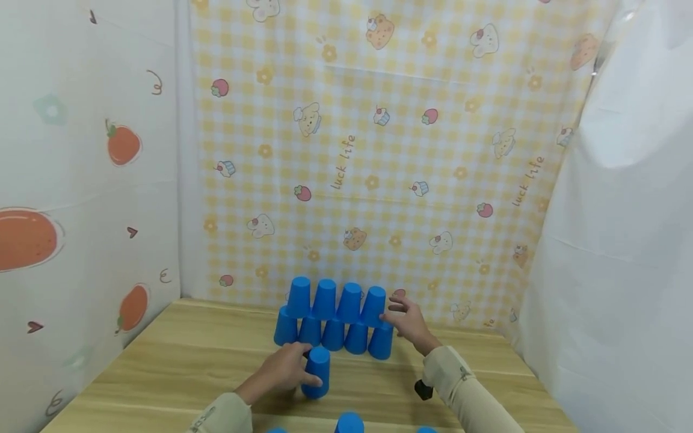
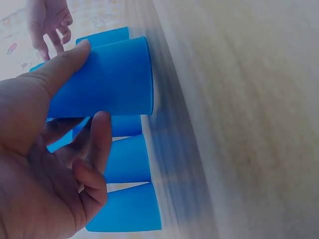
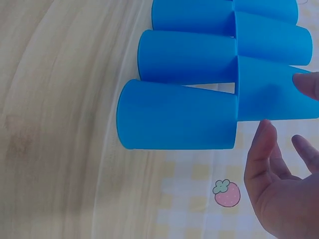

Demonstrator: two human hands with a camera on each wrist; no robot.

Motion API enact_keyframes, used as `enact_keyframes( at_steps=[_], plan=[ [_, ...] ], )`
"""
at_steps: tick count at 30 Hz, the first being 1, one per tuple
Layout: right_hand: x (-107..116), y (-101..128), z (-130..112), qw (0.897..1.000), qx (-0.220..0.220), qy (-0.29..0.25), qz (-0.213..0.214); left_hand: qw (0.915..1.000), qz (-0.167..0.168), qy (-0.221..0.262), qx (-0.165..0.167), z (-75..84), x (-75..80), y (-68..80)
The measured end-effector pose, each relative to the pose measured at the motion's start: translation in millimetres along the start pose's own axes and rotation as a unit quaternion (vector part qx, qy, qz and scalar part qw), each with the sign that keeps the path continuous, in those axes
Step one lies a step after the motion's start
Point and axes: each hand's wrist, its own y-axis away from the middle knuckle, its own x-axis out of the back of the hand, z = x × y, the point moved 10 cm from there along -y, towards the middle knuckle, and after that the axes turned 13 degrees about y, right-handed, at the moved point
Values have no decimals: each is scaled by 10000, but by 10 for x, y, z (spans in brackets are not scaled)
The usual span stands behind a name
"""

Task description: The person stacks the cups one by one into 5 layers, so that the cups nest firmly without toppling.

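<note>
At the near edge of the tabletop (image 1: 162,373) I see the tops of 3 blue cups (image 1: 349,423). Just beyond, my left hand (image 1: 284,371) has its grip clamped round 1 upside-down cup (image 1: 316,373) standing on the wood. Farther back stands the stack (image 1: 335,319): 5 cups below, 4 above. My right hand (image 1: 408,322) rests its fingers, relaxed and apart, against the top row's right-end cup (image 1: 374,305). Behind hangs a checked cloth (image 1: 379,150).

"Luck life" — printed twice on the checked backdrop (image 1: 379,150).
</note>
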Motion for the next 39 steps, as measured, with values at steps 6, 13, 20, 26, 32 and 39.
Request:
enact_keyframes(
  at_steps=[6, 13, 20, 26, 32, 39],
  plan=[
    [25, 19, 18, 9999, 16, -132, 8, 9992, 246, 176, -242, 8, 63, -5],
    [32, 95, 14, 9999, 29, -145, -72, 9975, 557, 242, -351, 68, 165, -22],
    [70, 156, 109, 9996, 2, -259, -145, 9939, 841, 577, -416, 99, 249, -46],
    [86, 252, 162, 9995, 0, -69, -308, 9879, 1154, 855, -587, 149, 371, -41],
    [-11, 396, 117, 9959, 232, 153, -858, 9820, 1414, 1041, -689, 224, 513, -44],
    [-150, 581, -68, 9856, 659, 405, -1502, 9815, 1566, 842, -711, 311, 643, -81]
  ],
)
